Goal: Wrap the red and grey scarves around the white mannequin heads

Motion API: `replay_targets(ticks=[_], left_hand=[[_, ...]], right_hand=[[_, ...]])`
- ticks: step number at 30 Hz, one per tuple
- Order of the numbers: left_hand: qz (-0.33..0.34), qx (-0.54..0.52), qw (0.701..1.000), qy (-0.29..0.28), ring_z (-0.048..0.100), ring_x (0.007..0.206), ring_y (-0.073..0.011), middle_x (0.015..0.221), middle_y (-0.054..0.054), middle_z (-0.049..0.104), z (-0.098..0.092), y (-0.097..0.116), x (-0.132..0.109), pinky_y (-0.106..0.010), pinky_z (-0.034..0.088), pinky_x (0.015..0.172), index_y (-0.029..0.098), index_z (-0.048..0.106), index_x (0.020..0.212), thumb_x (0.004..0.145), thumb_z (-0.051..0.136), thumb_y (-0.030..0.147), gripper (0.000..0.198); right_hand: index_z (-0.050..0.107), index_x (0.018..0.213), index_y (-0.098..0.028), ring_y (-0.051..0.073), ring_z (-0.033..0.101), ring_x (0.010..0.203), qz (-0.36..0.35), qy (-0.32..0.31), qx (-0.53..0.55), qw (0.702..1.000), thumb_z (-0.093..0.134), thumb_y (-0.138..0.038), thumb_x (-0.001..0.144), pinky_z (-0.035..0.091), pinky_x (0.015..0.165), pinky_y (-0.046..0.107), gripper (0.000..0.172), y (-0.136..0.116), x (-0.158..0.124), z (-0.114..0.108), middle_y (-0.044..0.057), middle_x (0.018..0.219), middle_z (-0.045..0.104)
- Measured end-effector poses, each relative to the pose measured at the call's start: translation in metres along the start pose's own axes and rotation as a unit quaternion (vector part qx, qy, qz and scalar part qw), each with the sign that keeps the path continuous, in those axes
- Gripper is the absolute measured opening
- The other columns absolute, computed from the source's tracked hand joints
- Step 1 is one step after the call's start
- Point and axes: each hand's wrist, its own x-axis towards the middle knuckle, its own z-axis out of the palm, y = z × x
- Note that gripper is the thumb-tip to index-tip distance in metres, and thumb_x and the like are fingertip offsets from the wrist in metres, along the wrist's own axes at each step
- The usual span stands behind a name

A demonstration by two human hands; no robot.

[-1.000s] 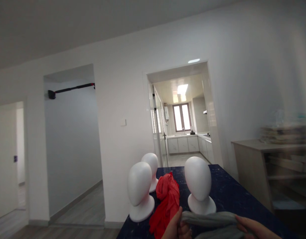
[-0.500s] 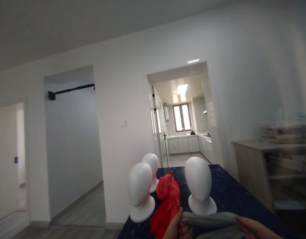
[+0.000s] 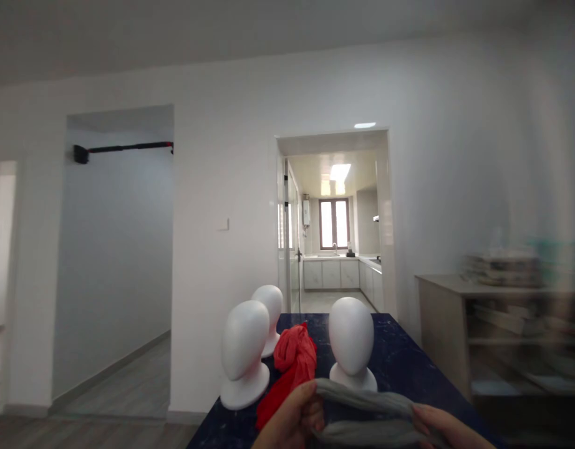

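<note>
A grey scarf [image 3: 362, 397] is stretched between my two hands as a loop, low in the head view. My left hand [image 3: 302, 408] is closed on its left end, fingers curled into the cloth. At the right end my right hand [image 3: 439, 424] pinches the same scarf; part of that hand is cut off by the lower edge. Just beyond the scarf stands a white mannequin head [image 3: 352, 337], bare on its round base. A bunched red scarf [image 3: 294, 358] lies on the dark blue table [image 3: 400, 352], left of that head and partly behind my left hand.
Two more white mannequin heads stand on the table's left side, a nearer one [image 3: 245, 349] and a farther one [image 3: 269, 315] partly hidden behind it. A wooden shelf unit [image 3: 439, 324] with items stands at right. Behind is a kitchen doorway [image 3: 385, 218].
The view has levelled and turned slightly, so the heads and red scarf sit farther left. My hands have come up a little into view, still holding the grey scarf, its loop more visible.
</note>
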Motion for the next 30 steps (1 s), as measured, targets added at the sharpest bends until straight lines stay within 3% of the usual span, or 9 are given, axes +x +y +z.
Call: replay_targets(ticks=[2, 6, 9, 14, 19, 22, 27, 30], left_hand=[[0.013, 0.049, 0.998, -0.029, 0.016, 0.049, -0.0051, 0.055, 0.015, 0.026, 0.015, 0.028, -0.008, -0.025, 0.033, 0.056, 0.017, 0.068, 0.09, 0.073, 0.09, 0.059, 0.05], [0.007, 0.17, 0.982, -0.084, 0.019, 0.049, -0.0057, 0.054, 0.013, 0.029, 0.044, 0.079, -0.013, -0.026, 0.034, 0.057, 0.016, 0.071, 0.091, 0.081, 0.086, 0.052, 0.04], [0.025, 0.221, 0.969, -0.105, 0.024, 0.051, -0.0072, 0.056, 0.011, 0.034, 0.06, 0.108, -0.015, -0.027, 0.036, 0.059, 0.017, 0.072, 0.091, 0.082, 0.085, 0.05, 0.037], [0.077, 0.24, 0.962, -0.107, 0.026, 0.052, -0.0065, 0.059, 0.011, 0.032, 0.08, 0.176, -0.009, -0.025, 0.038, 0.062, 0.017, 0.068, 0.089, 0.086, 0.081, 0.043, 0.03], [0.098, 0.324, 0.939, -0.067, 0.032, 0.051, -0.0073, 0.055, 0.012, 0.032, 0.104, 0.241, -0.004, -0.028, 0.042, 0.065, 0.015, 0.065, 0.086, 0.094, 0.068, 0.029, 0.016], [0.106, 0.362, 0.925, -0.037, 0.033, 0.051, -0.0085, 0.051, 0.012, 0.035, 0.115, 0.252, -0.005, -0.028, 0.042, 0.065, 0.016, 0.068, 0.085, 0.085, 0.078, 0.029, 0.017], [0.142, 0.349, 0.922, -0.089, 0.032, 0.052, -0.0085, 0.052, 0.012, 0.034, 0.115, 0.246, -0.001, -0.027, 0.041, 0.065, 0.016, 0.07, 0.093, 0.087, 0.079, 0.038, 0.025], [0.161, 0.321, 0.928, -0.104, 0.025, 0.052, -0.0064, 0.055, 0.012, 0.031, 0.11, 0.249, 0.001, -0.024, 0.038, 0.063, 0.018, 0.065, 0.088, 0.09, 0.078, 0.04, 0.026]], right_hand=[[0.054, 0.07, -0.022, 0.002, 0.023, 0.033, -0.004, -0.036, -0.042, 0.998, 0.076, -0.072, 0.08, 0.031, 0.033, 0.017, 0.055, -0.012, -0.003, -0.008, -0.006, 0.055, 0.058], [0.051, 0.078, -0.022, 0.002, 0.03, 0.032, -0.001, -0.091, -0.101, 0.991, 0.071, -0.065, 0.09, 0.04, 0.036, 0.018, 0.049, -0.047, -0.006, -0.014, -0.003, 0.059, 0.065], [0.057, 0.089, -0.019, 0.002, 0.037, 0.034, 0.012, -0.119, -0.13, 0.984, 0.076, -0.061, 0.087, 0.042, 0.039, 0.016, 0.046, -0.079, -0.01, -0.009, -0.004, 0.06, 0.066], [0.053, 0.086, -0.02, 0.002, 0.038, 0.036, 0.001, -0.166, -0.176, 0.97, 0.086, -0.049, 0.08, 0.045, 0.041, 0.016, 0.045, -0.136, -0.027, 0.006, -0.009, 0.055, 0.06], [0.05, 0.104, -0.023, 0.003, 0.027, 0.04, -0.018, -0.142, -0.197, 0.97, 0.083, -0.041, 0.086, 0.043, 0.042, 0.015, 0.042, -0.19, -0.052, 0.014, -0.016, 0.052, 0.046], [0.051, 0.109, -0.022, 0.002, 0.025, 0.043, -0.044, -0.124, -0.223, 0.966, 0.079, -0.041, 0.09, 0.038, 0.042, 0.013, 0.038, -0.214, -0.062, 0.011, -0.015, 0.055, 0.044], [0.057, 0.117, -0.019, 0.004, 0.03, 0.045, -0.081, -0.07, -0.317, 0.942, 0.078, -0.039, 0.088, 0.036, 0.043, 0.015, 0.042, -0.241, -0.059, -0.006, -0.014, 0.06, 0.042], [0.065, 0.105, -0.019, 0.005, 0.04, 0.048, -0.093, -0.008, -0.459, 0.884, 0.079, -0.029, 0.078, 0.038, 0.047, 0.018, 0.032, -0.253, -0.047, -0.016, -0.011, 0.065, 0.05]])
